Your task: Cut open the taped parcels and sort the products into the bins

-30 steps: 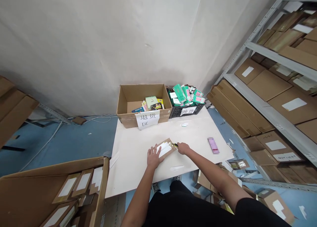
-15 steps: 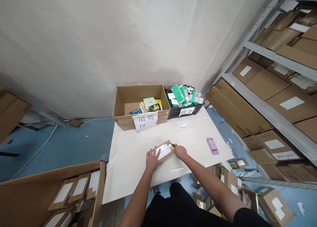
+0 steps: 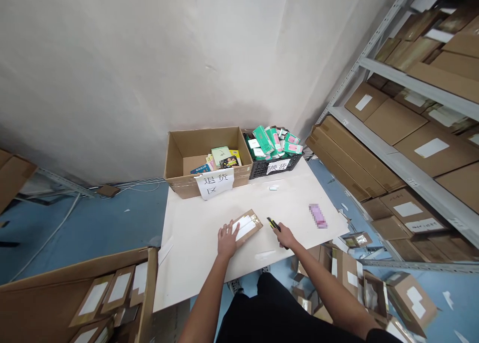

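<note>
A small brown cardboard parcel (image 3: 250,223) with a white label lies near the middle of the white table (image 3: 209,263). My left hand (image 3: 226,239) rests on its near left end, fingers spread flat. My right hand (image 3: 285,234) is to the right of the parcel, a short gap away, closed around a black and yellow utility knife (image 3: 273,223) whose tip points toward the parcel.
At the table's far edge stand an open cardboard box (image 3: 175,158) with a paper sign and a black crate (image 3: 262,169) of green packs. A pink item (image 3: 316,215) lies at the right. Shelves of cartons (image 3: 407,148) line the right; a big box of parcels (image 3: 75,293) sits low left.
My right hand has drawn the knife back from the parcel's right end toward me and to the right. My left hand stays on the parcel.
</note>
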A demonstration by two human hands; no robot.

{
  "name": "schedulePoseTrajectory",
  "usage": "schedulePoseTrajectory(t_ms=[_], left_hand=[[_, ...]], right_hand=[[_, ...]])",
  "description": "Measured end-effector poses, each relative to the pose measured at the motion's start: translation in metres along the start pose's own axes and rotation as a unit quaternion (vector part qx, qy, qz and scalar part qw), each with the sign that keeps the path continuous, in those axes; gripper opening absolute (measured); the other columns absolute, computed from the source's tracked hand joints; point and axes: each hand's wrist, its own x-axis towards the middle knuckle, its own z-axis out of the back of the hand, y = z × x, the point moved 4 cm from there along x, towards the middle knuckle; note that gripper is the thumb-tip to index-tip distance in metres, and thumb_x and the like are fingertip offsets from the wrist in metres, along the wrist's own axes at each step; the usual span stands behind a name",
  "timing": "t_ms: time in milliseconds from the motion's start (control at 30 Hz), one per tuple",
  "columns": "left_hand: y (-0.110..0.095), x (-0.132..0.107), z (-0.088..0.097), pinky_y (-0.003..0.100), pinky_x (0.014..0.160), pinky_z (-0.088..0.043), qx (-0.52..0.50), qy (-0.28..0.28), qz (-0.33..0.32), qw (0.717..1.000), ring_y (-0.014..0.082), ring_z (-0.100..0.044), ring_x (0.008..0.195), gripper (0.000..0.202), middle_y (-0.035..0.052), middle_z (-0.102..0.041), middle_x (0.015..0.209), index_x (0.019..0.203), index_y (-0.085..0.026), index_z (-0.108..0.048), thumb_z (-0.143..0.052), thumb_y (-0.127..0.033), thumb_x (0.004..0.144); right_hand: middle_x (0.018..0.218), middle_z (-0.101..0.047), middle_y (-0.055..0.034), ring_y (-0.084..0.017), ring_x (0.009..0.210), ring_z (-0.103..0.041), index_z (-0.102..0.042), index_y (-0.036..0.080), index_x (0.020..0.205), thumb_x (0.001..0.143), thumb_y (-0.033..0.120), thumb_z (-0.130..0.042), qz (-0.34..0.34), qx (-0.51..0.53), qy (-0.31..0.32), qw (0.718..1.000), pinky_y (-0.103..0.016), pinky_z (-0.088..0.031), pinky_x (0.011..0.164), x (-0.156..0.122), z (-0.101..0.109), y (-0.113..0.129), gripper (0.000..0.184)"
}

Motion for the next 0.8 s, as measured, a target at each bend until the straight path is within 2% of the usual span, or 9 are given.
schedulePoseTrajectory(t_ms=[100, 233, 300, 367, 467, 567, 633, 700, 800], left_hand=[[-0.010, -0.003, -0.003, 0.060, 0.122, -0.025, 0.007, -0.042, 0.056, 0.998, 0.0426, -0.035, 0.150, 0.077, 0.0118, -0.033, 0.171, 0.163, -0.033, -0.038, -0.060, -0.060, 0.094], [-0.034, -0.010, -0.011, 0.063, 0.117, -0.029, 0.022, -0.072, 0.136, 0.988, 0.0435, -0.037, 0.147, 0.077, 0.0159, -0.033, 0.170, 0.165, -0.029, -0.034, -0.050, -0.063, 0.098], [-0.043, -0.013, -0.012, 0.063, 0.116, -0.030, 0.022, -0.065, 0.152, 0.986, 0.0437, -0.037, 0.147, 0.077, 0.0166, -0.033, 0.170, 0.165, -0.028, -0.033, -0.047, -0.064, 0.098], [-0.045, -0.015, -0.009, 0.062, 0.115, -0.032, 0.014, -0.057, 0.161, 0.985, 0.0426, -0.038, 0.146, 0.074, 0.0163, -0.034, 0.169, 0.165, -0.028, -0.034, -0.043, -0.062, 0.100], [-0.035, -0.015, 0.001, 0.057, 0.110, -0.040, -0.021, -0.048, 0.172, 0.984, 0.0371, -0.047, 0.139, 0.064, 0.0138, -0.042, 0.166, 0.166, -0.029, -0.031, -0.033, -0.050, 0.105], [-0.020, -0.010, 0.009, 0.047, 0.103, -0.049, -0.075, -0.032, 0.157, 0.984, 0.0317, -0.054, 0.133, 0.065, 0.0122, -0.049, 0.161, 0.168, -0.027, -0.023, -0.033, -0.043, 0.105], [-0.018, -0.004, 0.010, 0.043, 0.100, -0.051, -0.090, -0.010, 0.144, 0.985, 0.0310, -0.054, 0.134, 0.069, 0.0127, -0.047, 0.162, 0.168, -0.025, -0.022, -0.038, -0.044, 0.104], [-0.023, 0.001, 0.007, 0.044, 0.100, -0.051, -0.077, 0.013, 0.153, 0.985, 0.0327, -0.054, 0.136, 0.071, 0.0145, -0.039, 0.167, 0.167, -0.024, -0.023, -0.043, -0.045, 0.102], [-0.045, 0.008, 0.002, 0.046, 0.099, -0.051, -0.055, 0.035, 0.190, 0.980, 0.0346, -0.055, 0.135, 0.073, 0.0184, -0.033, 0.170, 0.167, -0.023, -0.023, -0.047, -0.044, 0.101]], right_hand=[[0.067, -0.068, -0.0031, -0.021, 0.055, -0.072, -0.052, 0.023, 0.092, 0.102, 0.057, -0.045, -0.077, 0.141, -0.066, 0.985, -0.026, -0.050, 0.049, -0.002, -0.015, -0.049, 0.036], [0.068, -0.071, -0.0080, -0.024, 0.070, -0.076, -0.046, 0.025, 0.075, 0.100, 0.069, -0.036, -0.099, 0.173, -0.108, 0.974, -0.026, -0.054, 0.055, 0.009, -0.025, -0.086, 0.052], [0.078, -0.074, -0.0101, -0.024, 0.076, -0.076, -0.050, 0.024, 0.077, 0.100, 0.073, -0.029, -0.064, 0.162, -0.111, 0.978, -0.027, -0.056, 0.060, 0.025, -0.011, -0.087, 0.058], [0.089, -0.077, -0.0111, -0.024, 0.084, -0.077, -0.057, 0.021, 0.089, 0.101, 0.073, -0.027, -0.046, 0.126, -0.120, 0.984, -0.027, -0.057, 0.066, 0.045, 0.015, -0.084, 0.061], [0.110, -0.076, -0.0171, -0.028, 0.101, -0.075, -0.061, 0.015, 0.120, 0.102, 0.064, -0.032, -0.085, 0.060, -0.149, 0.983, -0.034, -0.057, 0.079, 0.072, 0.059, -0.088, 0.059], [0.127, -0.069, -0.0256, -0.034, 0.115, -0.071, -0.053, 0.009, 0.140, 0.101, 0.056, -0.040, -0.108, 0.052, -0.161, 0.980, -0.041, -0.055, 0.090, 0.084, 0.075, -0.093, 0.062], [0.128, -0.070, -0.0202, -0.030, 0.117, -0.071, -0.051, 0.013, 0.144, 0.102, 0.050, -0.044, -0.081, 0.061, -0.144, 0.984, -0.037, -0.054, 0.094, 0.083, 0.061, -0.085, 0.056], [0.122, -0.075, -0.0116, -0.024, 0.114, -0.072, -0.051, 0.019, 0.145, 0.102, 0.047, -0.048, -0.019, 0.080, -0.094, 0.992, -0.031, -0.053, 0.095, 0.079, 0.029, -0.064, 0.051], [0.124, -0.074, -0.0104, -0.022, 0.117, -0.071, -0.040, 0.019, 0.155, 0.099, 0.053, -0.058, 0.046, 0.092, 0.000, 0.995, -0.028, -0.051, 0.097, 0.070, -0.024, -0.017, 0.068]])
